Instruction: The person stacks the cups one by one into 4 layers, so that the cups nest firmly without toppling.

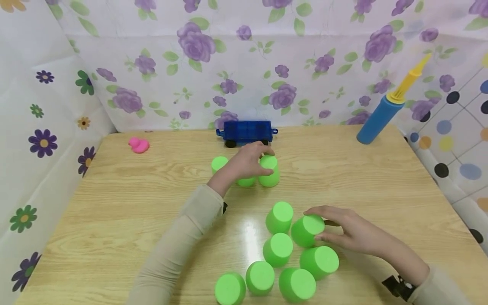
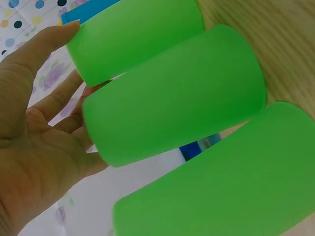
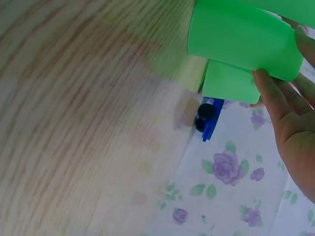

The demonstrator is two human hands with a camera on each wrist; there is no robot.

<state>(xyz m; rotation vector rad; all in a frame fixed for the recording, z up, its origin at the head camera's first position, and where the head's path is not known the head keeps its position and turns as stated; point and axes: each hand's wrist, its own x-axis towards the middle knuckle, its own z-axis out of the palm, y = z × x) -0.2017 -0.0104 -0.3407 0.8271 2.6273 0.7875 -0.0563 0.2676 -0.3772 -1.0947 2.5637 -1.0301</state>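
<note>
Three upside-down green cups stand in a row at mid-table. My left hand (image 1: 249, 162) holds the rightmost green cup (image 1: 270, 176) near its base, which faces up. In the left wrist view, thumb and fingers reach round that far cup, with the middle cup (image 2: 177, 98) and the left cup (image 2: 221, 182) nearer the camera. Closer to me, several more green cups stand upside down in a loose cluster. My right hand (image 1: 352, 231) has thumb and fingers round the upper part of one green cup (image 1: 303, 233) there. It is still among its neighbours.
Behind the row sits a blue toy wagon (image 1: 248, 130) with black wheels. A pink toy duck (image 1: 139, 145) is at the back left. The blue and yellow hand pump (image 1: 381, 118) leans on the flowered backdrop (image 1: 328, 63) at the back right.
</note>
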